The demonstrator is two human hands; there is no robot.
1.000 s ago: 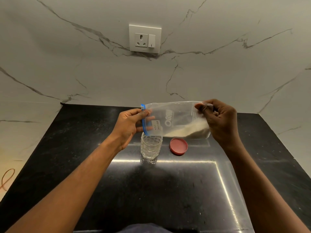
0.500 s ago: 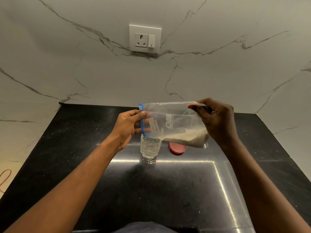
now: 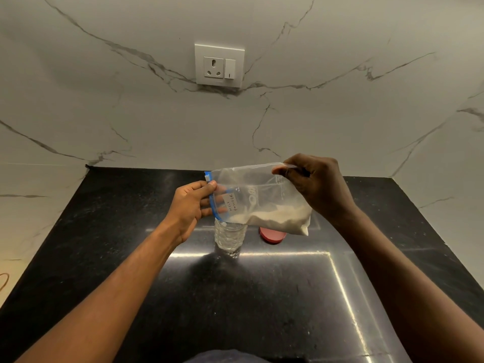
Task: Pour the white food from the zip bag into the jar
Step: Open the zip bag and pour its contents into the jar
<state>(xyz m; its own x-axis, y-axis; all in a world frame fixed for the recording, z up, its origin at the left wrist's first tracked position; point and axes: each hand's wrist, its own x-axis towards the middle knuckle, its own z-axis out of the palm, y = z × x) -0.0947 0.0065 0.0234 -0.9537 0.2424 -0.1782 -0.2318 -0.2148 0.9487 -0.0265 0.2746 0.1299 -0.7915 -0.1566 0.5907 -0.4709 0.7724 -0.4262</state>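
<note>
clear crinkly plastic zip bag with a blue seal strip (image 3: 258, 199) is tipped on its side over the ribbed clear glass jar (image 3: 230, 236) on the glossy black speckled counter (image 3: 262, 297). left hand (image 3: 190, 208) pinches the blue mouth edge; right hand (image 3: 318, 186) grips the bottom corner. white grainy powder (image 3: 277, 217) sags low, round red lid (image 3: 272, 235) just beside the jar.

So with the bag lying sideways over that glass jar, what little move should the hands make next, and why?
Probably the right hand should lift its end higher. The zip bag lies nearly level, its blue mouth edge held by the left hand just over the jar, yet the white powder sits pooled in the low far corner. The jar looks empty, its red lid lying off beside it.
</note>
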